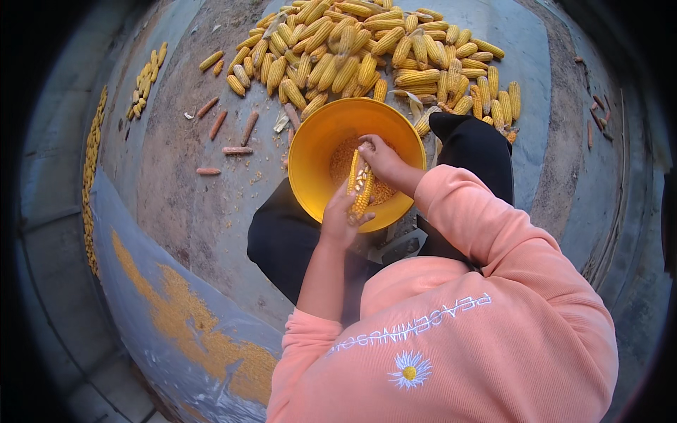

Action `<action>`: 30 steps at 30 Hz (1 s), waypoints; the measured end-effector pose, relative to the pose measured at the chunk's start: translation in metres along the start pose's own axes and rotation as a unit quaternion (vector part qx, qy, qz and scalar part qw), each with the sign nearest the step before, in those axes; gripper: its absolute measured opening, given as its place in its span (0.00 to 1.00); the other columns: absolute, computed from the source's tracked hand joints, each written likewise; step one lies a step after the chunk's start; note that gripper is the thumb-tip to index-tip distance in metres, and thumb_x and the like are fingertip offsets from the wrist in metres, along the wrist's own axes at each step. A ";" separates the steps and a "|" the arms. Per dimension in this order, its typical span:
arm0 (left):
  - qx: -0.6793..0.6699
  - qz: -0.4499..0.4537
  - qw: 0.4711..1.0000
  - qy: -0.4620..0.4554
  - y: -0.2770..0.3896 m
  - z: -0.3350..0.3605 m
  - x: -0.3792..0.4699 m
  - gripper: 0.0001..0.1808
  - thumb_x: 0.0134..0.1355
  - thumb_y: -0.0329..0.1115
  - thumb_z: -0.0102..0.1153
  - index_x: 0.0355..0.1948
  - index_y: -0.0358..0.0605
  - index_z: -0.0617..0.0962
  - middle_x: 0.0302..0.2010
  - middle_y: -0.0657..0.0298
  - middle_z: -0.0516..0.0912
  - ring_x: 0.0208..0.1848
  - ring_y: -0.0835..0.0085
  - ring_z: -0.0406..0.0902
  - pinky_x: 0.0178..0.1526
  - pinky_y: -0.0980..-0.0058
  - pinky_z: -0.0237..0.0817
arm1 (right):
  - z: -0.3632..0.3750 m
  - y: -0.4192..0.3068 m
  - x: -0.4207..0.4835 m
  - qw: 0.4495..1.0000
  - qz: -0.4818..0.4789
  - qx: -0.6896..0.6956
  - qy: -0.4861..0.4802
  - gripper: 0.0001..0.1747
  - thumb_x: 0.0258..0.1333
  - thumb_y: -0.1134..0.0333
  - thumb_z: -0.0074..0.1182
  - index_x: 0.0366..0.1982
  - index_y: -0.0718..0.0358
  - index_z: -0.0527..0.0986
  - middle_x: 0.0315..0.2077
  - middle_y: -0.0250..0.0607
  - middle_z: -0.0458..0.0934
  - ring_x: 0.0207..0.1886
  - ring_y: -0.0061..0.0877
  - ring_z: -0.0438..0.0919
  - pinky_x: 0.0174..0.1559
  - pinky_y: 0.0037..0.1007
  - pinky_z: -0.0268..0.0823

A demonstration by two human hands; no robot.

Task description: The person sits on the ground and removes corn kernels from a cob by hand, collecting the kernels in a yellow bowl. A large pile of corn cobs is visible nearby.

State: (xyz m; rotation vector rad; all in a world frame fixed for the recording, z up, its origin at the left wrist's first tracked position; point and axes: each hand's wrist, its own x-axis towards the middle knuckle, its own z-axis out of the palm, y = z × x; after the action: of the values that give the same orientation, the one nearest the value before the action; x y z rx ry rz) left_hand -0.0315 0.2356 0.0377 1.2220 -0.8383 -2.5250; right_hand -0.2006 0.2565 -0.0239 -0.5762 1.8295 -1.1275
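Observation:
A partly shelled ear of corn is held at a slant over a yellow plastic bucket. My left hand grips its lower end from below. At the upper end, my right hand has its fingers and thumb on the ear. Bare cob shows along part of the ear, with rows of kernels on both sides and some loose, pale-tipped kernels in the stripped strip. Loose corn kernels cover the bottom of the bucket, which stands between my knees. My hands and the ear hide part of the bucket's inside.
Beyond the bucket lies a large heap of yellow corn ears. Several stripped reddish cobs are scattered to its left. Kernels are spread on a plastic sheet at lower left. More ears lie at far left.

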 end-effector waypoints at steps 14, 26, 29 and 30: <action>-0.057 -0.011 0.998 0.039 -0.004 0.003 0.004 0.26 0.71 0.36 0.48 0.69 0.48 0.66 0.54 0.64 0.79 0.47 0.72 0.81 0.37 0.72 0.79 | -0.002 -0.002 -0.003 0.999 0.001 -0.052 0.013 0.24 0.68 0.60 0.48 0.60 0.64 0.64 0.50 0.62 0.76 0.55 0.48 0.76 0.58 0.40 0.66; 0.199 0.077 0.972 0.095 -0.016 0.011 0.010 0.28 0.71 0.35 0.49 0.71 0.43 0.63 0.56 0.56 0.76 0.50 0.70 0.79 0.37 0.74 0.80 | -0.002 0.001 -0.006 0.998 0.028 -0.059 0.003 0.24 0.69 0.59 0.47 0.59 0.65 0.63 0.50 0.58 0.75 0.55 0.44 0.76 0.58 0.38 0.65; 0.183 0.047 0.978 0.093 -0.011 0.011 0.009 0.28 0.73 0.39 0.48 0.71 0.43 0.63 0.55 0.57 0.77 0.50 0.69 0.79 0.40 0.70 0.79 | -0.001 -0.001 -0.008 0.999 0.010 -0.046 0.008 0.24 0.69 0.59 0.47 0.59 0.65 0.63 0.49 0.58 0.76 0.55 0.45 0.76 0.58 0.38 0.65; 0.116 0.029 0.990 0.079 -0.008 0.008 0.008 0.28 0.73 0.39 0.46 0.71 0.43 0.63 0.56 0.58 0.77 0.50 0.68 0.79 0.42 0.68 0.78 | -0.002 -0.002 -0.009 0.999 -0.001 -0.043 0.008 0.24 0.69 0.59 0.48 0.59 0.65 0.63 0.49 0.58 0.76 0.55 0.45 0.76 0.58 0.38 0.65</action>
State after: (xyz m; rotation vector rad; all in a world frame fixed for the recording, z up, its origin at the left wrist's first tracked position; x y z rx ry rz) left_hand -0.0423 0.2424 0.0323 1.4212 -1.1337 -2.2987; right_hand -0.1979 0.2625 -0.0176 -0.6205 1.8994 -1.0619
